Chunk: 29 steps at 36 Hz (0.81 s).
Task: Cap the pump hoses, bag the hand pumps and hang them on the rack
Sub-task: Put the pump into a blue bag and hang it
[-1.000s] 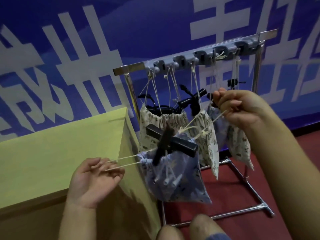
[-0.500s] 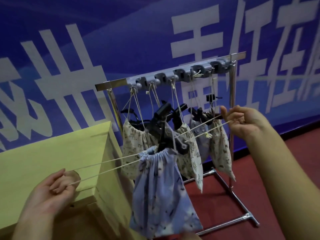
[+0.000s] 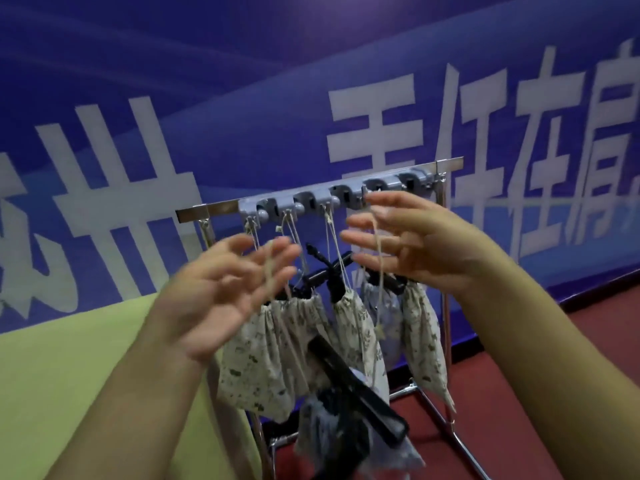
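Observation:
My left hand (image 3: 221,292) and my right hand (image 3: 405,244) are raised in front of the metal rack (image 3: 207,213), fingers spread and blurred. The cream drawstrings (image 3: 381,271) of the blue patterned bag (image 3: 318,431) lie across the fingers of both hands. The bag hangs low between my arms, and the hand pump's black T-handle (image 3: 356,386) sticks out of its gathered mouth. On the rack's grey hook strip (image 3: 311,206) hang several cream leaf-print bags (image 3: 270,348) with black pump handles poking out. My right fingertips are close to the right-hand hooks.
A yellow-green table (image 3: 69,358) stands at the left, its corner next to the rack's left post. A blue banner wall (image 3: 311,81) with white characters runs behind. Red floor (image 3: 519,375) lies under and right of the rack's base bars (image 3: 446,424).
Both hands rose and came together in front of the hook strip, after pulling the drawstrings wide apart. The blue bag's mouth is cinched and the bag now hangs lower in view.

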Tool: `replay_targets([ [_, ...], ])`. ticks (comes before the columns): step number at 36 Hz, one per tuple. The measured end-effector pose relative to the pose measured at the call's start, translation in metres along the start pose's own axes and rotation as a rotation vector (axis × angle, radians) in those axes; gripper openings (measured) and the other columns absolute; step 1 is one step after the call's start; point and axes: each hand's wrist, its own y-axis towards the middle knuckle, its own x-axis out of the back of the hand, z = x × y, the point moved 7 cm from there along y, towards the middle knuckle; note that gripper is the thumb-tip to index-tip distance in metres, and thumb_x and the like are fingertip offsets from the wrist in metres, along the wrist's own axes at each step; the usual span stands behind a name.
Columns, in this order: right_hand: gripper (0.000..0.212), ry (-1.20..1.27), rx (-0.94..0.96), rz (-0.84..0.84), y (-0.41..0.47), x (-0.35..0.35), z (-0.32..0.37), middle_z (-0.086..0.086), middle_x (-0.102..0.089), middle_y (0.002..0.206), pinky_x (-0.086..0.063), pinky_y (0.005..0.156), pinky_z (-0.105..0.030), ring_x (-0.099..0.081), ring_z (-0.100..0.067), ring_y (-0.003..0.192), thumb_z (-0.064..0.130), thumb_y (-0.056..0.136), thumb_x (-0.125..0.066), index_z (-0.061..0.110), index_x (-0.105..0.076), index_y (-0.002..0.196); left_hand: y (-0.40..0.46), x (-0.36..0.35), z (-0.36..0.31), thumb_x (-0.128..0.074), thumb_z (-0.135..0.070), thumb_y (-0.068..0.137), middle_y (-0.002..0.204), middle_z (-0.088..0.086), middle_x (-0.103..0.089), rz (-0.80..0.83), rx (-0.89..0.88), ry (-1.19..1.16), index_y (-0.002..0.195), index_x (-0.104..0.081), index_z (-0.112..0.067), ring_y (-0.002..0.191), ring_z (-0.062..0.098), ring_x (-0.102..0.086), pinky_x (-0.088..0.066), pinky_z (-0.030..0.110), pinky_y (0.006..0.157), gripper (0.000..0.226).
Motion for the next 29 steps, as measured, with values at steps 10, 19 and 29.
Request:
replay_targets([
  [10,0.022,-0.511,0.069,-0.193,0.014,0.039,0.035,-0.015,-0.063,0.108,-0.059,0.074,-0.043,-0.068,-0.026,0.093,0.011,0.095,-0.053,0.011,-0.053,0.117,0.073,-0.104,0.055,-0.059,0.007,0.086,0.088,0.003,-0.075,0.065,-0.364,0.522,0.094,-0.065,-0.015,0.085,0.018,-0.072,-0.059,0.036,0.07,0.025],
  [19,0.015,-0.947,0.048,-0.383,0.025,0.126,0.048,-0.009,-0.065,0.09,-0.06,0.069,-0.041,-0.068,-0.025,0.074,0.016,0.097,-0.043,0.022,-0.053,0.108,0.116,-0.16,0.117,-0.066,-0.02,0.087,0.089,-0.009,-0.069,0.091,-0.465,0.76,0.094,-0.064,-0.035,0.084,0.006,-0.066,-0.057,0.025,0.069,0.017],
  [29,0.023,-0.938,-0.069,-0.29,0.083,0.184,0.065,-0.005,-0.06,0.078,-0.042,0.05,-0.023,-0.052,-0.014,0.06,0.007,0.09,-0.049,0.021,-0.066,0.095,0.202,-0.185,0.185,-0.041,-0.015,0.096,0.098,0.008,-0.068,0.414,0.257,0.51,0.115,-0.06,-0.002,0.094,0.021,-0.064,-0.044,0.032,0.085,0.03],
])
